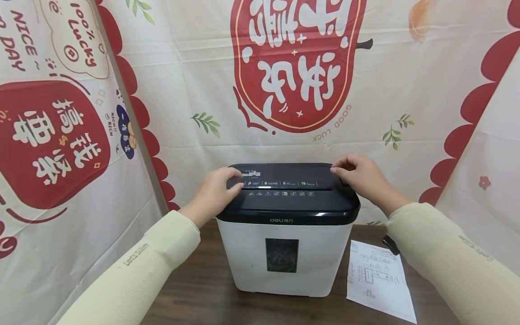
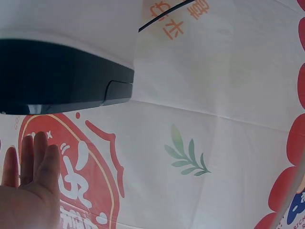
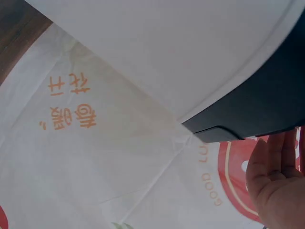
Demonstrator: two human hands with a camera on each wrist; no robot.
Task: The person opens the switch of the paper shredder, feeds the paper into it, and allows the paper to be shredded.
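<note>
A paper shredder [image 1: 252, 253] stands upright, with a white bin, a small dark front window and a black top [image 1: 288, 203] that has a row of icons and a long feed slot. My left hand [image 1: 217, 192] is over the left side of the top, thumb and fingers apart; the left wrist view shows its fingers loosely extended beside the black top [image 2: 57, 76]. At the back right corner is my right hand [image 1: 361, 176], fingertips right at the edge of the top. In the right wrist view the fingers reach up to the black top [image 3: 257, 109], their tips partly hidden.
A printed sheet of paper [image 1: 375, 282] lies on the brown wooden table [image 1: 195, 280], right of the shredder. Close behind hangs a printed cloth [image 1: 183, 81] with red scalloped borders, and another printed cloth [image 1: 101, 234] hangs along the left.
</note>
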